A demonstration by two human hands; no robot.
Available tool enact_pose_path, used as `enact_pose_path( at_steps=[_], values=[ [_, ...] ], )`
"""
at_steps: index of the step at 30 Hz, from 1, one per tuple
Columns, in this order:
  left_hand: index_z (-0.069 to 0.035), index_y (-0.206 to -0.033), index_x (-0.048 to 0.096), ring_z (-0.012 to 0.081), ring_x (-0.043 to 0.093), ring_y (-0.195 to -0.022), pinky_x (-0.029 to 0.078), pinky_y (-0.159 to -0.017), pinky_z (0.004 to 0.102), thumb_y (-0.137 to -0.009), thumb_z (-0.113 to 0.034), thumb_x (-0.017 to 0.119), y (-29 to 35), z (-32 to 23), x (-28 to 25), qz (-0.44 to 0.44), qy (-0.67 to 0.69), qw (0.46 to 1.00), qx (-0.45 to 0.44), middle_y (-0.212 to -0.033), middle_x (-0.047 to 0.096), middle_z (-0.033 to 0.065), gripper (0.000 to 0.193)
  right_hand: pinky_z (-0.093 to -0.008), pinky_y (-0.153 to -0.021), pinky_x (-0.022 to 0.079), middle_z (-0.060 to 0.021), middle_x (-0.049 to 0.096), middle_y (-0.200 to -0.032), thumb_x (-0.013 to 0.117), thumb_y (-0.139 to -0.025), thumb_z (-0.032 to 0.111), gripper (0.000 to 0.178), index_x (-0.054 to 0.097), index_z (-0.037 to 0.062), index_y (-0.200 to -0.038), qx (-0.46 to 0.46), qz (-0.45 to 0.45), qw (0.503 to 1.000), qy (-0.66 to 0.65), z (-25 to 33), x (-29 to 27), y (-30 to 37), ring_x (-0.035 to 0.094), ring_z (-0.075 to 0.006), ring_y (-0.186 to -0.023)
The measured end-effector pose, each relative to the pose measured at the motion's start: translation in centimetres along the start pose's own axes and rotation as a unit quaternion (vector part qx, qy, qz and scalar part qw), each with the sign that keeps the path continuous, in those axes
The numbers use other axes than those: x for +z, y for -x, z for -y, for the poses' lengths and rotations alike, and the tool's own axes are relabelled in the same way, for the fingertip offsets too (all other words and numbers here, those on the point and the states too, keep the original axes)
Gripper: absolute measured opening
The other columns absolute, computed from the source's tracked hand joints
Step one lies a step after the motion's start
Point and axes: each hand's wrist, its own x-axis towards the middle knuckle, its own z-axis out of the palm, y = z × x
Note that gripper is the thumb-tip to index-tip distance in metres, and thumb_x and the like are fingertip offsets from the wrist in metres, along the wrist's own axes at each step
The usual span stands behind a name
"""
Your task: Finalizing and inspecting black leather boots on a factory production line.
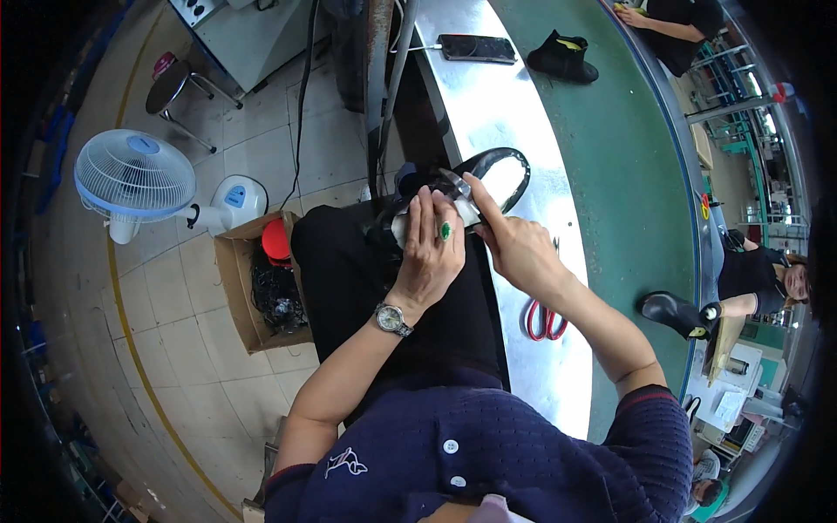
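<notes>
Black shoe piece (476, 165), glossy, rounded outer end, sits upper ctr of frame, lying over the left edge of a smooth metal bench (514, 118); pale patch inside its rim, can't tell if shine or opening.

Head view: L hand (429, 248) lies nearly flat at the piece's near end, fingers straight & close tog., against a white bit (467, 212); can't tell if it grips. R hand (523, 248) comes from lower right, index stretched to the same spot, other fingers mostly hidden; grip can't be told either. Small shiny metal part (453, 181) shows btwn hands.

Counts: 1 dark flat phone (477, 49) w/ white cable, top ctr; 1 pr scissors w/ red loop handles (547, 322), ctr right, partly under R forearm; 2 black boots on a matte green belt: 1 upper right (562, 59), 1 lower right (676, 312). Left: 1 cardboard box (230, 292) w/ crinkly black stuff (277, 301) & 1 red round item (275, 241); 1 white-blue fan (139, 179).

Bench's right edge curves along belt; bare metal btwn phone & shoe piece, bare green btwn boots.
</notes>
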Motion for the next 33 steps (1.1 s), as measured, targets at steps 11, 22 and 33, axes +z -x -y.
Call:
enact_pose_path(
  at_steps=[11, 22, 33],
  values=[
    [0.008, -0.129, 0.046, 0.0363, 0.049, -0.117, 0.044, -0.098, 0.0432, -0.07, -0.013, 0.079, -1.7, 1.8, -4.4, 0.096, 0.101, 0.982, -0.127, -0.13, 0.045, 0.0212, 0.071, -0.0488, -0.053, 0.046, -0.0184, 0.059, -0.06, 0.055, -0.092, 0.012, 0.074, 0.013, 0.0151, -0.152, -0.018, 0.04, 0.999, 0.014, 0.5, -0.9, -0.7, 0.06, -0.039, -0.055],
    [0.012, -0.134, 0.037, 0.0426, 0.049, -0.117, 0.043, -0.102, 0.0436, -0.072, -0.008, 0.075, 1.2, 3.5, -4.0, 0.113, 0.049, 0.991, -0.049, -0.127, 0.049, 0.0284, 0.076, -0.0501, -0.053, 0.046, -0.0215, 0.061, -0.062, 0.053, -0.093, 0.013, 0.074, 0.01, 0.0143, -0.152, -0.044, 0.058, 0.997, -0.022, 2.8, -0.8, -1.1, 0.06, -0.0424, -0.055],
    [0.001, -0.131, 0.05, 0.0371, 0.048, -0.124, 0.041, -0.105, 0.0423, -0.069, -0.005, 0.076, 1.7, 5.3, -4.3, 0.104, 0.134, 0.986, -0.003, -0.132, 0.051, 0.0229, 0.068, -0.0492, -0.065, 0.05, -0.023, 0.065, -0.076, 0.056, -0.091, 0.013, 0.056, 0.034, 0.01, -0.142, -0.039, -0.023, 0.998, -0.049, 0.8, -1.3, -1.3, 0.064, -0.0425, -0.07]
  ],
)
